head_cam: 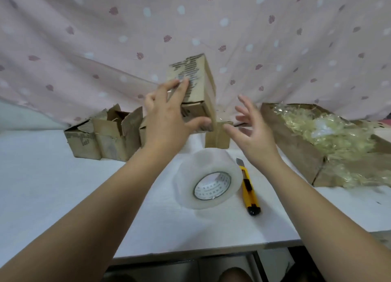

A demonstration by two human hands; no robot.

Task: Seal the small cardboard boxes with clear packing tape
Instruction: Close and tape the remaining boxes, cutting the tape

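Observation:
My left hand (167, 116) grips a small cardboard box (195, 86) and holds it tilted in the air above the table, fingers on its printed face and thumb under its lower end. My right hand (251, 127) hovers just right of the box with fingers spread, holding nothing. A roll of clear packing tape (208, 181) lies on the white table (63, 186) below my hands. Another small closed box (218, 136) stands behind the roll. Several small boxes with open flaps (105, 135) stand in a row at the left.
A yellow utility knife (248, 188) lies right of the tape roll, blade tip out and pointing away. A large open carton (296, 146) of pale crinkled filler sits at the right. A pink patterned curtain (105, 38) hangs behind the table.

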